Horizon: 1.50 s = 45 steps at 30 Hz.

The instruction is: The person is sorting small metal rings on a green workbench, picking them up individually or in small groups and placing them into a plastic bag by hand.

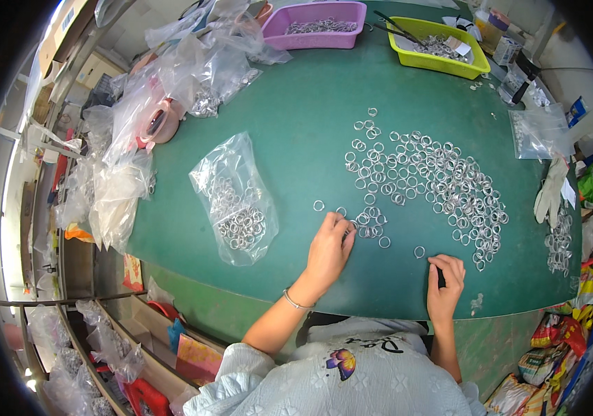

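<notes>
Many small silver metal rings (452,177) lie spread in a curved band on the green tabletop (301,114). A smaller cluster of rings (372,221) lies just right of my left hand (332,249), whose bent fingertips touch rings at the cluster's left edge; whether they grip one is hidden. One ring (318,205) lies apart at the upper left of that hand. My right hand (446,281) rests at the table's near side with fingers curled, close to a single ring (419,252); its fingertips touch no ring that I can see. A clear plastic bag (236,203) holding rings lies to the left.
At the far edge stand a purple tray (312,39) and a yellow-green tray (439,49) with metal parts, tweezers-like black tools (396,27) on the latter. Plastic bags (171,78) crowd the left edge. A zip bag (541,130), a pale glove (551,192) and more rings (558,239) lie at right.
</notes>
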Tool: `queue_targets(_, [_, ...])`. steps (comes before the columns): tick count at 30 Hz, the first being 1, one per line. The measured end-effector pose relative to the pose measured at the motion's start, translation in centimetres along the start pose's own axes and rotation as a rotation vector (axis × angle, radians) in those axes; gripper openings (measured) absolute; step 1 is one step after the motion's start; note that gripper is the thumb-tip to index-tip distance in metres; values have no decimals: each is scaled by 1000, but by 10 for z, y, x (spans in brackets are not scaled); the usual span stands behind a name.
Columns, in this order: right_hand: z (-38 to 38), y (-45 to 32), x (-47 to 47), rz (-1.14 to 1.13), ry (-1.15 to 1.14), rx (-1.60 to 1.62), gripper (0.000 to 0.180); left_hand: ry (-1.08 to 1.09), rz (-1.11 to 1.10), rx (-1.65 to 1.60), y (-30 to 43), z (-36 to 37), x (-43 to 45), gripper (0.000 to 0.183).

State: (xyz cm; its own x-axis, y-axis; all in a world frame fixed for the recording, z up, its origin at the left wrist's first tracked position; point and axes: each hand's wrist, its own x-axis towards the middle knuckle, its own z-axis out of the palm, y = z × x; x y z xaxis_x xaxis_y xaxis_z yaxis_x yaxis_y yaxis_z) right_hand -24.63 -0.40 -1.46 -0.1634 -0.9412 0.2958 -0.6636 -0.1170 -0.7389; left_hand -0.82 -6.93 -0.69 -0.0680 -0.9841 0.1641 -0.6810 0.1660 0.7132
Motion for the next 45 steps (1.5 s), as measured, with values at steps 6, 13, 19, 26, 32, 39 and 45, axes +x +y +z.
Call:
queue_targets(6, [0,0,0,-3,-2,-5,8,110,-22,-125,-10,-5,-2,19])
queue_targets(13, [0,1,0,-4,-10,-3,8,-11,-4,-23,-11,8,5,34])
queue_targets(19, [1,2,0,4,-10,-5,8,194,-96,-137,1,-35,-14,30])
queue_targets(26, [-1,0,-1,8,-21,-29,8,648,-183,134,-53,-57,-41,50])
queue_targets(32, [0,1,-1,5,-15,-14,8,229,22,116,-18,-25,-30,37])
queue_targets(39, [1,4,-1,-17,-1,1,11,-4,42,216,-7,9,5,33])
queue_targets(45, [0,1,-1,-1,-4,-4,9,62,-79,-20,-5,-6,2,25])
